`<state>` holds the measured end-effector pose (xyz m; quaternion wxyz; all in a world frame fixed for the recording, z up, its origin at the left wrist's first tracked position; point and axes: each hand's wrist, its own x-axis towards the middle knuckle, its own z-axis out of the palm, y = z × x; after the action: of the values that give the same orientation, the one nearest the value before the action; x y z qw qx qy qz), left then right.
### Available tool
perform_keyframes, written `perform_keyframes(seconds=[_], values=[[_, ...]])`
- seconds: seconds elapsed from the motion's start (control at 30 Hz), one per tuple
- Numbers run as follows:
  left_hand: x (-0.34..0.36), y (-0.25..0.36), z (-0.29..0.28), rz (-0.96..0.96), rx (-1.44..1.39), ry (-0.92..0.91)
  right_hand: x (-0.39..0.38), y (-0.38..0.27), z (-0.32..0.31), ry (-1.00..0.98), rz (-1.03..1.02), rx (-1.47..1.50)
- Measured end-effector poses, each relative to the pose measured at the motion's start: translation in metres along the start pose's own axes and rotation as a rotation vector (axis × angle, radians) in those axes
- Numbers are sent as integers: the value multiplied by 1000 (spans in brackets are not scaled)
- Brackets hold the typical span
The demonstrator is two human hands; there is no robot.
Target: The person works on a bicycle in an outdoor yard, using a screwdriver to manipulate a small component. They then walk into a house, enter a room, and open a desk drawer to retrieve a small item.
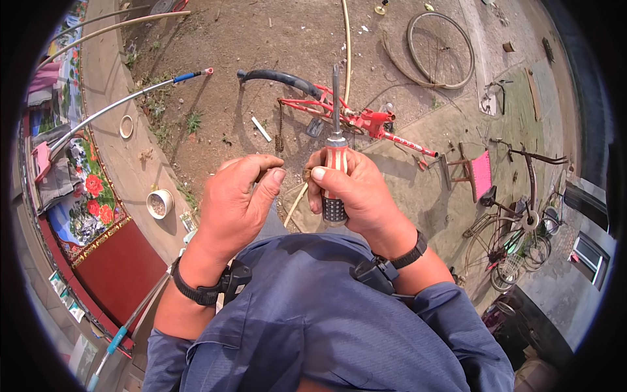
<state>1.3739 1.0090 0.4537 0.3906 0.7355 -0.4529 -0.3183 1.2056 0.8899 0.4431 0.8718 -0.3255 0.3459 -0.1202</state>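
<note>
My right hand (356, 193) grips a screwdriver (336, 166) with a red-and-white striped handle and a black butt, its metal shaft pointing up and away. A small brownish part (306, 175) sits pinched at my right thumb and fingers. My left hand (238, 196) is curled beside it, fingertips bent toward the small part; whether it touches the part is hidden. Both wrists wear black bands over blue sleeves. Beyond the hands a red bicycle frame (339, 111) lies on the dirt.
A loose wheel rim (441, 49) lies at the far right on the dirt. A pink stool (480, 173) and a parked bicycle (516, 228) stand at right. A white bowl (159, 204) sits on the concrete kerb, a floral cloth (91, 196) at left. Long metal tubes (124, 101) arc across.
</note>
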Motion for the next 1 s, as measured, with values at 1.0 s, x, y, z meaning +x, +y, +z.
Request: perform_keyframes(seconds=[1.0], values=[[2, 12, 9, -87, -325, -93, -4, -5, 4, -23, -133, -282]])
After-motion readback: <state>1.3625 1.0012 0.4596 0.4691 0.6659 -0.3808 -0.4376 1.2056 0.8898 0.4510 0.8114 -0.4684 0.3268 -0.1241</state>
